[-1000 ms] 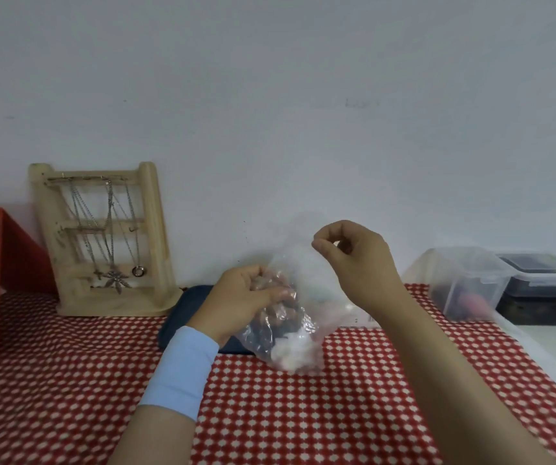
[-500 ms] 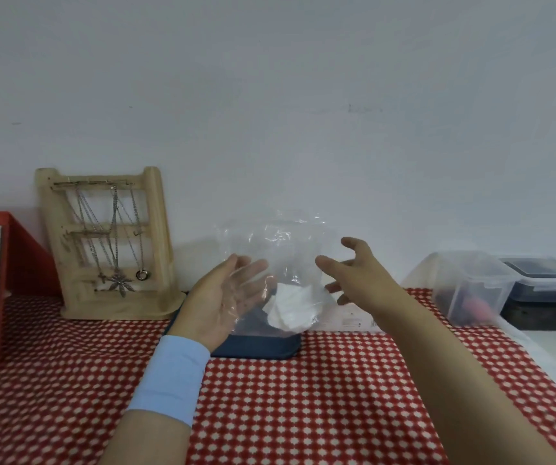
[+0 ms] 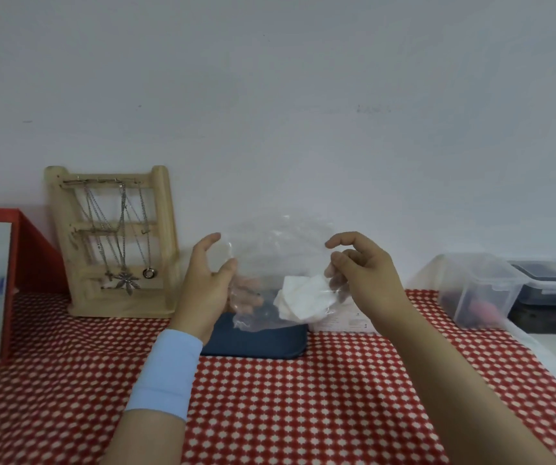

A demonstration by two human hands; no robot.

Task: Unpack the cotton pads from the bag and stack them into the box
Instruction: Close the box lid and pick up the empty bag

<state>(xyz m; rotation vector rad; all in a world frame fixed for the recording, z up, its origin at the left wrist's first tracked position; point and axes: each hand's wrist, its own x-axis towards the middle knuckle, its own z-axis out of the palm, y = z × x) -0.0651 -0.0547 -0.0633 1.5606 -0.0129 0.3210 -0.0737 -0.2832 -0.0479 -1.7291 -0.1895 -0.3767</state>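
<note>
1. Two hands, both raised above the tablecloth [image 3: 303, 404], with the bag [image 3: 276, 250] stretched between them at centre view.
2. Left hand [image 3: 208, 283], at the bag's 9 o'clock: thumb and forefinger curl round its left edge, and the other fingers show through the plastic behind it. Half a second ago this hand was flat and spread. A pale blue wristband [image 3: 166, 374] sits on the wrist.
3. Right hand [image 3: 360, 273], at the bag's 3 o'clock: the fingers are curled and pinch the right side of the plastic, with the forefinger arched above. Earlier its fingers were splayed and loose.
4. Bag: clear and held wider than before; a second ago it hung lower, crumpled between my hands.
5. Cotton pads [image 3: 303, 302]: a white bunch inside the bag at its 4 o'clock, close to my right fingers, lower right of where they lay before.
6. Dark blue pouch [image 3: 256, 342]: flat on the cloth, below and behind the bag.
7. Wooden jewellery stand [image 3: 115, 243]: at 9 o'clock, against the wall, hung with chains.
8. Clear tub [image 3: 478, 290]: at 3 o'clock, by the table's edge.
</note>
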